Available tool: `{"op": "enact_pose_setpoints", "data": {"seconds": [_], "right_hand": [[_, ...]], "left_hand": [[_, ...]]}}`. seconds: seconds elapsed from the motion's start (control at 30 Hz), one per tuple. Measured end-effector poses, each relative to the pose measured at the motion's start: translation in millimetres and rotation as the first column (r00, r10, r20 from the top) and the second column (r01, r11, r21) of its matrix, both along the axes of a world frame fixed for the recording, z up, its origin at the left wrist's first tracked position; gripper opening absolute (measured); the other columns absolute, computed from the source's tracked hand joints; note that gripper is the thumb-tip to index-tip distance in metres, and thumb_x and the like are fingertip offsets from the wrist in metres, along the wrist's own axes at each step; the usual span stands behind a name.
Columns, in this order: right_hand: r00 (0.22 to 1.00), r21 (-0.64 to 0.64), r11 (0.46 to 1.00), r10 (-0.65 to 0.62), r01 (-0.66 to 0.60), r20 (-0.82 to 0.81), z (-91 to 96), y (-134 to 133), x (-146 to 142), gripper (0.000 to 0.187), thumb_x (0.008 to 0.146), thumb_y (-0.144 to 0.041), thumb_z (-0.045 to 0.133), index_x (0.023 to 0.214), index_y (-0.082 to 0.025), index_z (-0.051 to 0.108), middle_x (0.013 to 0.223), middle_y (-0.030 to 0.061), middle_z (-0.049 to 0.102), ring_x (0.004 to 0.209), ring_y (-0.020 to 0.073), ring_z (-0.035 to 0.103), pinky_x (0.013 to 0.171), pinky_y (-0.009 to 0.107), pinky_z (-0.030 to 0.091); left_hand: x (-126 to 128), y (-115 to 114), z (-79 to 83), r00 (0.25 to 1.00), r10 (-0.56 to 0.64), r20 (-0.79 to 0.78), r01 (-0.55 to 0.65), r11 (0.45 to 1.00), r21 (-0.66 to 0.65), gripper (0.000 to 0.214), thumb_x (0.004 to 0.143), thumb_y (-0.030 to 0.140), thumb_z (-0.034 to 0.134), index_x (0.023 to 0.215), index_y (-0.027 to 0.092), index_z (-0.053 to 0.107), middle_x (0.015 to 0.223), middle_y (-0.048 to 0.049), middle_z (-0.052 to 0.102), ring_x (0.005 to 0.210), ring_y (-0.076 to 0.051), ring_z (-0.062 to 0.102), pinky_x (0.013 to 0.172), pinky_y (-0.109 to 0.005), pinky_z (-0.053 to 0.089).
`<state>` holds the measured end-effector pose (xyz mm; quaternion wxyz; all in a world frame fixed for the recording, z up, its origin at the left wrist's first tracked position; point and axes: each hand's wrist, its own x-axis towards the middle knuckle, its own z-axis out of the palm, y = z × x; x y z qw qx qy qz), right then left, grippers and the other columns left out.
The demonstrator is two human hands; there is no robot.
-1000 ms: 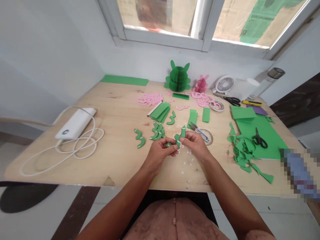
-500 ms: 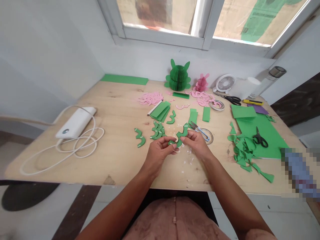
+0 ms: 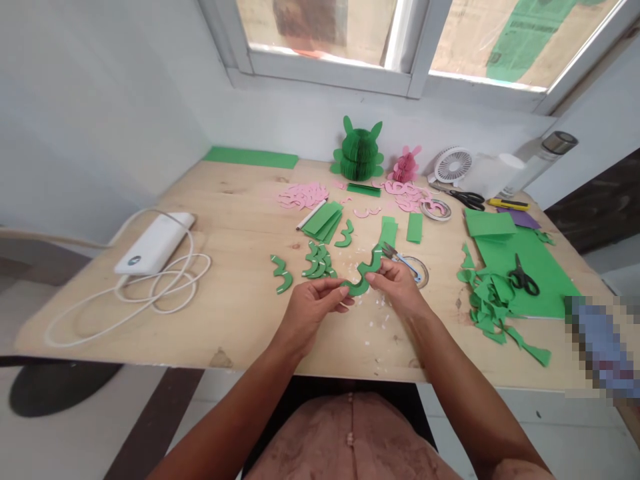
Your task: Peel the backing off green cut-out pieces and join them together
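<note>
Both my hands hold one wavy green paper cut-out (image 3: pixel 364 272) just above the wooden table (image 3: pixel 235 313). My left hand (image 3: pixel 313 308) pinches its lower left end with thumb and fingers. My right hand (image 3: pixel 397 287) pinches its upper right part. A pile of similar green curved pieces (image 3: pixel 316 261) lies just beyond my left hand, and one more green piece (image 3: pixel 281 273) lies to the left. Small scissors (image 3: pixel 400 259) rest on a tape roll (image 3: pixel 419 270) beside my right hand. White paper scraps dot the table under my hands.
A white power bank (image 3: pixel 153 243) with coiled cable lies at left. Green paper strips (image 3: pixel 325 219), pink cut-outs (image 3: pixel 303 195), a green paper bunny (image 3: pixel 361 153) and a pink one (image 3: pixel 406 167) stand farther back. Green sheets with offcuts (image 3: pixel 493 300) and black scissors (image 3: pixel 523 277) lie right. A small fan (image 3: pixel 454 165) stands behind.
The folded green piece between my fingers has been spread out into a longer wavy shape, and my hands have drawn slightly apart.
</note>
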<state>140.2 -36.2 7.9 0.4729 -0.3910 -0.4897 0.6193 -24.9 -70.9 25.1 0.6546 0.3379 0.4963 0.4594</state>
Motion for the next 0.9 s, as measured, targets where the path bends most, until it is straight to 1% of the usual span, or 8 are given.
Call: {"op": "enact_pose_setpoints", "data": {"seconds": [0.13, 0.3, 0.43, 0.5, 0.6, 0.7, 0.8, 0.9], "right_hand": [[1.0, 0.007, 1.0, 0.006, -0.006, 0.005, 0.6, -0.6, 0.5, 0.019, 0.066, -0.035, 0.072, 0.074, -0.018, 0.066, 0.062, -0.0017, 0.06, 0.059, 0.0127, 0.054, 0.058, 0.026, 0.043], [0.999, 0.019, 0.999, 0.035, -0.034, -0.002, -1.8, 0.5, 1.4, 0.018, 0.067, -0.034, 0.072, 0.074, -0.018, 0.066, 0.064, -0.001, 0.063, 0.063, 0.0136, 0.057, 0.062, 0.026, 0.044], [0.999, 0.002, 0.999, 0.044, -0.044, 0.008, -6.0, 2.1, 1.1, 0.018, 0.066, -0.035, 0.073, 0.07, -0.019, 0.065, 0.065, -0.0011, 0.063, 0.063, 0.0134, 0.057, 0.062, 0.027, 0.044], [0.999, -0.008, 0.999, 0.034, -0.034, 0.005, -6.2, 2.4, 0.8, 0.019, 0.065, -0.036, 0.073, 0.071, -0.019, 0.065, 0.064, -0.0013, 0.063, 0.062, 0.0135, 0.057, 0.062, 0.027, 0.044], [1.0, -0.021, 1.0, 0.019, -0.019, 0.004, -4.4, 2.3, 0.9, 0.02, 0.065, -0.036, 0.073, 0.072, -0.019, 0.065, 0.064, -0.0011, 0.063, 0.061, 0.0134, 0.056, 0.061, 0.027, 0.043], [1.0, -0.029, 1.0, 0.014, -0.014, 0.016, -3.4, 2.3, 1.8, 0.02, 0.066, -0.036, 0.072, 0.072, -0.018, 0.065, 0.059, -0.0022, 0.059, 0.057, 0.012, 0.052, 0.057, 0.025, 0.04], [0.999, -0.035, 0.999, 0.012, -0.011, 0.031, -6.0, 3.1, 3.4, 0.018, 0.066, -0.034, 0.072, 0.07, -0.018, 0.065, 0.055, -0.0036, 0.054, 0.052, 0.0099, 0.045, 0.052, 0.024, 0.035], [0.999, -0.066, 0.997, 0.03, -0.028, 0.027, -10.2, 4.0, 5.0, 0.017, 0.067, -0.034, 0.071, 0.069, -0.018, 0.065, 0.056, -0.003, 0.053, 0.052, 0.0096, 0.043, 0.053, 0.024, 0.033]], "left_hand": [[-1.3, 0.1, -0.7, 1.0, 0.0, -0.013, 0.0, 1.0, 0.003, 0.025, 0.06, 0.029, 0.075, 0.076, 0.012, 0.068, 0.064, -0.0047, 0.069, 0.059, -0.015, 0.064, 0.058, -0.026, 0.049], [2.1, 0.2, -6.5, 0.997, 0.057, -0.044, -0.056, 0.998, 0.03, 0.021, 0.06, 0.028, 0.075, 0.071, 0.012, 0.068, 0.061, -0.0031, 0.068, 0.058, -0.015, 0.063, 0.058, -0.025, 0.048], [4.7, -0.4, -13.9, 0.995, 0.102, 0.003, -0.102, 0.994, 0.03, 0.02, 0.06, 0.026, 0.075, 0.072, 0.013, 0.067, 0.06, -0.0003, 0.065, 0.06, -0.014, 0.063, 0.059, -0.025, 0.049], [2.8, -1.3, -15.0, 0.998, 0.058, 0.03, -0.058, 0.998, 0.022, 0.021, 0.062, 0.027, 0.075, 0.076, 0.013, 0.067, 0.063, -0.0012, 0.066, 0.063, -0.015, 0.063, 0.06, -0.026, 0.05], [-4.1, -2.3, -12.9, 0.996, -0.079, 0.029, 0.078, 0.997, 0.027, 0.031, 0.066, 0.029, 0.072, 0.092, 0.014, 0.066, 0.074, -0.0046, 0.068, 0.07, -0.017, 0.065, 0.062, -0.028, 0.051], [-11.6, -1.0, -9.6, 0.988, -0.126, -0.085, 0.137, 0.98, 0.143, 0.042, 0.066, 0.026, 0.072, 0.106, 0.017, 0.063, 0.088, -0.0058, 0.068, 0.081, -0.018, 0.064, 0.069, -0.03, 0.052], [-16.7, 3.6, -6.8, 0.961, -0.134, -0.242, 0.209, 0.925, 0.318, 0.033, 0.067, 0.025, 0.07, 0.099, 0.019, 0.066, 0.103, -0.0077, 0.065, 0.09, -0.019, 0.061, 0.076, -0.031, 0.052], [-19.4, 9.6, -4.5, 0.915, -0.143, -0.378, 0.315, 0.838, 0.446, 0.024, 0.071, 0.025, 0.067, 0.094, 0.02, 0.068, 0.105, -0.008, 0.062, 0.099, -0.02, 0.057, 0.077, -0.03, 0.051]]}}
